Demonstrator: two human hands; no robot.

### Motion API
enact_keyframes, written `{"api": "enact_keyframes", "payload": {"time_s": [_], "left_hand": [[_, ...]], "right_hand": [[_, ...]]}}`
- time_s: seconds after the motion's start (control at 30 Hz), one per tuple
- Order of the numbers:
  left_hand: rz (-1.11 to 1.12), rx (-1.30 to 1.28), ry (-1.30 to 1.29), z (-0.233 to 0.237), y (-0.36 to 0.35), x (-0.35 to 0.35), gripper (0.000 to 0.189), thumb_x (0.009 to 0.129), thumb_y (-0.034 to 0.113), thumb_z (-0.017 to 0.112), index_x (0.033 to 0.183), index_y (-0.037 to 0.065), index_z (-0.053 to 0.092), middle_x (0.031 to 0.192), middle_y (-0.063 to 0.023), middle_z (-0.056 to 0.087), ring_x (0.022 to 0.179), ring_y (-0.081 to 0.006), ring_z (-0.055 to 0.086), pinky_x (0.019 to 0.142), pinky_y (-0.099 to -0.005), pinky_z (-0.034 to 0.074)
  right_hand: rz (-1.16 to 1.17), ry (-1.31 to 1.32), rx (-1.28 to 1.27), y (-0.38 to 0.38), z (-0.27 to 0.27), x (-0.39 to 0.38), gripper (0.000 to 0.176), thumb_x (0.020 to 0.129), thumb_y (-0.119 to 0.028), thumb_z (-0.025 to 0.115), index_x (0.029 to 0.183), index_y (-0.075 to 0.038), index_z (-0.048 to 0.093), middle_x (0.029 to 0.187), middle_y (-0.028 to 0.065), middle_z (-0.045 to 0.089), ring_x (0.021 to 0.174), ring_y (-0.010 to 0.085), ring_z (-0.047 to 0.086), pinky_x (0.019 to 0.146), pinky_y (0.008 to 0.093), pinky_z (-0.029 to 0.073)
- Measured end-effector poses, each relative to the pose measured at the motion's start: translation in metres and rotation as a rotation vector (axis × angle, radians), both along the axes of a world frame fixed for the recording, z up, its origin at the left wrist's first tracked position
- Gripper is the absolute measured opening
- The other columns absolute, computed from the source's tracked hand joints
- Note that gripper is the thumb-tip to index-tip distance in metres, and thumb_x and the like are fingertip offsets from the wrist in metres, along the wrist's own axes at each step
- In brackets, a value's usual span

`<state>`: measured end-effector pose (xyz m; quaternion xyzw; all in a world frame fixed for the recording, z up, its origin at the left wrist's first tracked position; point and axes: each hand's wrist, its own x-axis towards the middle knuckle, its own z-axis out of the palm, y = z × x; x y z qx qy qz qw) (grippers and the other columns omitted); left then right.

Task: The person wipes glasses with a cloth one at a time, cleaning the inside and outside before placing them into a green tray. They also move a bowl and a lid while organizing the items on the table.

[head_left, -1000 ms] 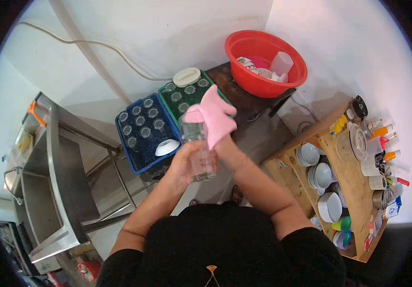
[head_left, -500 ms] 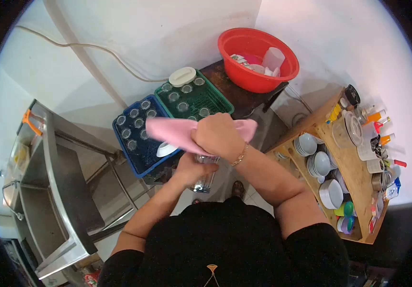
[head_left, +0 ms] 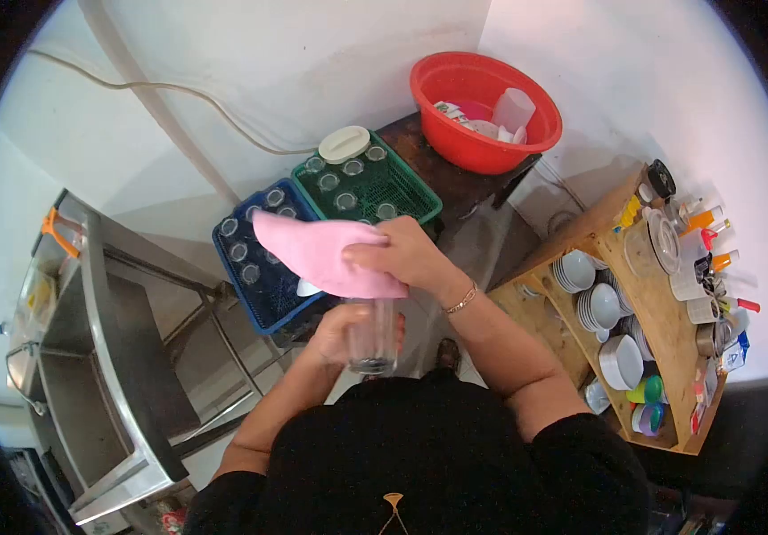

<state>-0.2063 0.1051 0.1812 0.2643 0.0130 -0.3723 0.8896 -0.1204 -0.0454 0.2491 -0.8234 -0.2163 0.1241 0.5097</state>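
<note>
In the head view my left hand (head_left: pixel 337 333) is wrapped round a clear drinking glass (head_left: pixel 371 343), whose thick base points toward my body. A pink cloth (head_left: pixel 326 254) covers the far end of the glass, hiding its rim. My right hand (head_left: pixel 397 259) grips the cloth, its thumb laid across the fabric. Beyond the cloth, a blue basket (head_left: pixel 263 316) and a green basket (head_left: pixel 410 183) hold several glasses. A white dish in the blue basket is mostly hidden by the cloth.
A red basin (head_left: pixel 491 160) with dishes stands on a dark table (head_left: pixel 402 138). At right, a wooden shelf (head_left: pixel 651 294) bears stacked bowls (head_left: pixel 599 306) and containers. A steel sink unit (head_left: pixel 98 339) is at left. A white oval lid (head_left: pixel 344 144) rests at the green basket's back.
The pink cloth has swung round and now hangs to the left of my right hand. The glass has come slightly nearer my body, and more of its side shows.
</note>
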Motion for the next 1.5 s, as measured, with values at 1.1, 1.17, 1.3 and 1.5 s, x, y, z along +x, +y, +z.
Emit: {"api": "enact_keyframes", "payload": {"time_s": [1.1,1.17,1.3,1.5], "left_hand": [[-0.52,0.894,-0.796,0.061,-0.065,0.064,0.076,0.054,0.011,0.084,0.12,0.0,0.049,0.107,-0.008,0.059,0.099,-0.017,0.054,0.088,-0.0308,0.044],[-0.442,0.858,-0.818,0.057,-0.081,0.066,0.077,0.055,0.013,0.081,0.123,0.0,0.047,0.109,-0.0087,0.059,0.1,-0.018,0.054,0.091,-0.0306,0.043],[-0.392,1.075,-0.984,0.041,-0.102,0.068,0.087,0.054,0.024,0.081,0.128,-0.001,0.041,0.112,-0.0134,0.057,0.102,-0.0207,0.055,0.091,-0.0302,0.043],[-0.426,1.727,-1.113,0.043,-0.143,0.069,0.069,0.052,0.021,0.075,0.11,0.0,0.044,0.094,-0.0204,0.06,0.089,-0.0345,0.059,0.075,-0.0426,0.049]], "right_hand": [[0.311,-0.183,0.122,-0.12,-0.001,0.009,0.032,0.072,-0.006,0.071,0.101,-0.001,0.061,0.095,0.0085,0.066,0.085,0.0124,0.06,0.078,0.0283,0.047],[0.202,-0.051,0.105,-0.136,-0.016,0.01,0.031,0.071,-0.005,0.069,0.1,-0.002,0.061,0.094,0.0117,0.066,0.086,0.0146,0.061,0.078,0.0294,0.047],[0.226,0.09,0.078,-0.163,-0.047,0.032,0.035,0.071,-0.008,0.071,0.103,-0.001,0.061,0.097,0.0082,0.066,0.087,0.013,0.06,0.079,0.0297,0.047],[0.219,0.682,0.461,-0.184,-0.133,0.046,0.038,0.073,-0.009,0.072,0.108,-0.002,0.06,0.104,0.0057,0.064,0.089,0.0129,0.059,0.079,0.029,0.048]]}}
